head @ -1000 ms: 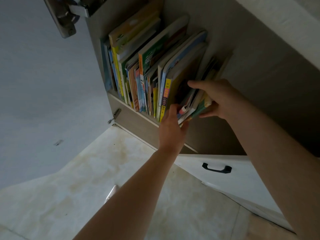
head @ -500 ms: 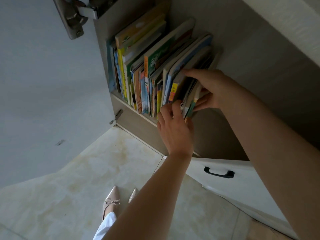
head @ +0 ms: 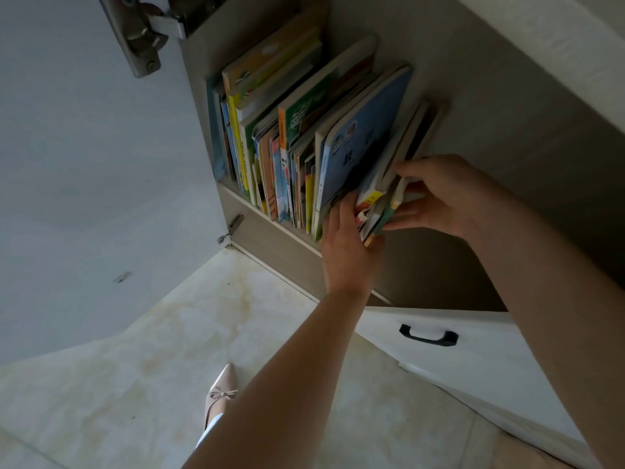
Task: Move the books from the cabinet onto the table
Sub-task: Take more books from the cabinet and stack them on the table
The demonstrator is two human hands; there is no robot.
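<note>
A row of upright books [head: 287,143] fills the left part of a cabinet shelf [head: 270,225]. At its right end, a small bundle of thin books [head: 382,198] leans away from a blue-covered book [head: 358,143]. My left hand [head: 345,245] grips the bundle's lower front corner from the left. My right hand [head: 443,194] holds the same bundle from the right, thumb on top and fingers underneath. The bundle's lower edge sticks out past the shelf front.
The open cabinet door [head: 84,147] with its metal hinge [head: 142,35] stands at the left. A white drawer front with a black handle [head: 427,335] lies below the shelf. Pale tiled floor [head: 169,350] and a pointed shoe [head: 221,390] are underneath.
The bundle has tilted away from the blue book and slid forward out of the row. My right hand has dropped lower, and my left hand has closed on the bundle's corner.
</note>
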